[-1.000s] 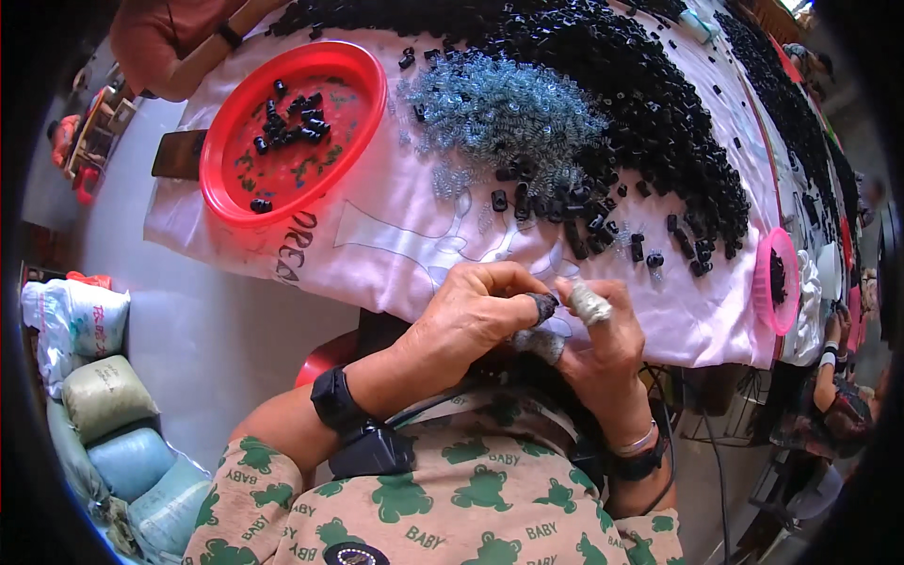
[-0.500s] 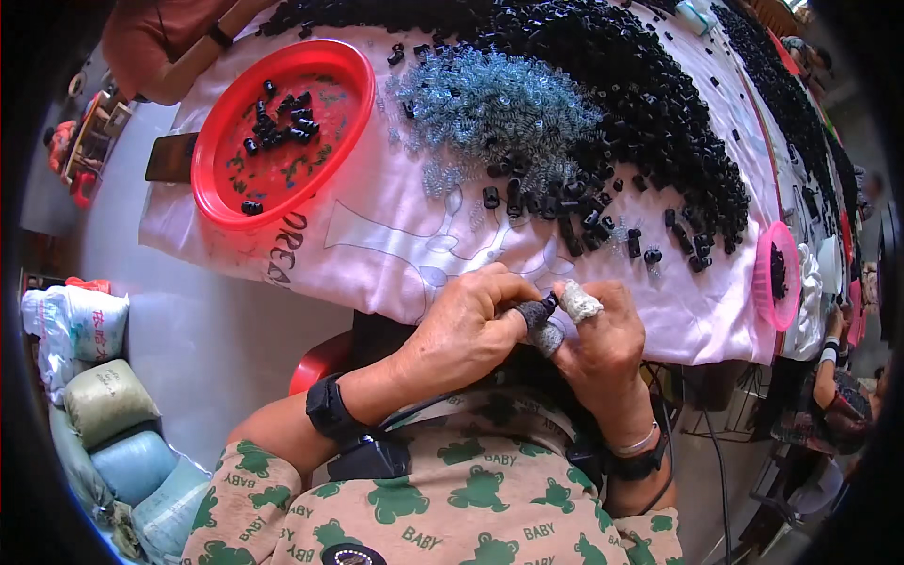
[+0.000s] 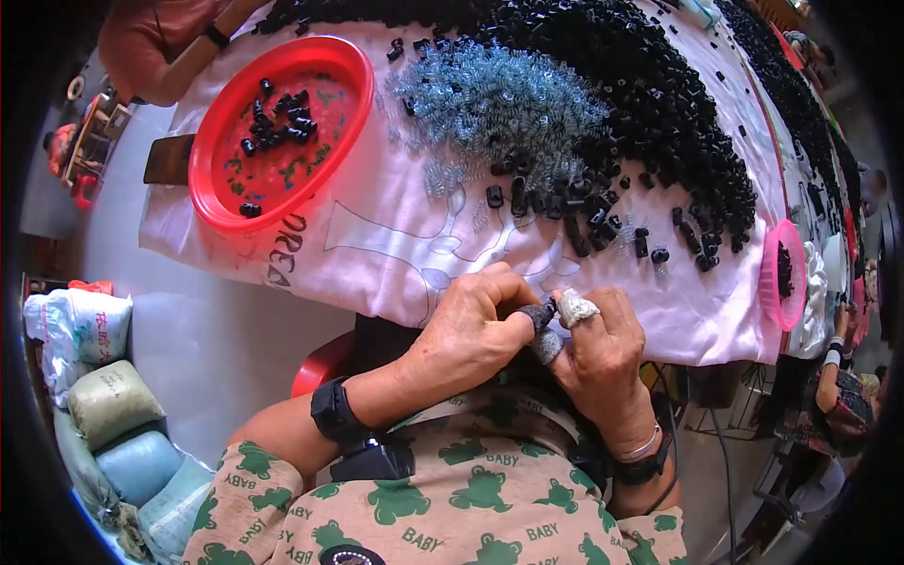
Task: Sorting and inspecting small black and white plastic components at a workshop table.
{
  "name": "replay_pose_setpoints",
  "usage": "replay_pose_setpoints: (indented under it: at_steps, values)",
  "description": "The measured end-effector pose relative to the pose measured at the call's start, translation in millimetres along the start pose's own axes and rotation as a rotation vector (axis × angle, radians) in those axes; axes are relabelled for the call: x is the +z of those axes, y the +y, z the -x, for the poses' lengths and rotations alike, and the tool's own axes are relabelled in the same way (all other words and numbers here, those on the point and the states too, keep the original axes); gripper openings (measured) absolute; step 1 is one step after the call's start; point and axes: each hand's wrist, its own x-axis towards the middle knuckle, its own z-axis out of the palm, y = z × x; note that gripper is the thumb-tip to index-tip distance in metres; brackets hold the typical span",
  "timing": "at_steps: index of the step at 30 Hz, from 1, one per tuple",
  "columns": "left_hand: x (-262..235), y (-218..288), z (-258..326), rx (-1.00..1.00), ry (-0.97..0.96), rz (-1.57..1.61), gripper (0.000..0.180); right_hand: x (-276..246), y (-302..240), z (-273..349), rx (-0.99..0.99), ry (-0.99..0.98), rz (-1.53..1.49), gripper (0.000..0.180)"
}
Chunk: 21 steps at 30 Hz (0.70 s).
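Note:
My left hand and my right hand meet in front of the table's near edge, fingertips together. Both are closed in a pinch on a small black plastic part, mostly hidden by the fingers. Dark and grey wraps cover fingertips of my left hand, and a white wrap is around a finger of my right. Beyond my hands lies a heap of clear bluish coil springs. Around it spreads a large pile of short black cylindrical plastic parts; several lie loose at its near edge.
A red round tray with several black parts stands at the left. At the right edge is a pink basket holding dark pieces. Another person's arm rests at the far left. Stuffed sacks lie on the left floor.
My fingers have closed in further around the small black part, so less of it shows. The hands stay in nearly the same place; the whole view has shifted slightly.

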Motion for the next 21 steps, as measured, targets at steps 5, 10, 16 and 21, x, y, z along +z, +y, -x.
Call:
replay_pose_setpoints:
  at_steps: [5, 10, 16, 21]
  values:
    - [-1.2, -0.9, -1.1, 0.016, -0.008, -0.024, 0.017, 2.4, 2.0, -0.3, -0.017, -0.007, -0.024, 0.036]
    - [-1.1, -3.2, -0.4, -0.020, -0.010, 0.045, 0.018, 4.6, 4.4, 2.1, 0.012, 0.003, -0.084, 0.034]
    - [-1.1, -1.2, -0.4, 0.031, 0.004, -0.061, 0.017, 2.3, 2.7, -0.1, -0.014, 0.004, -0.048, 0.036]
    - [3.4, -4.7, -1.4, 0.060, 0.033, -0.098, 0.017, 6.3, 1.6, -1.5, 0.004, 0.023, -0.059, 0.025]
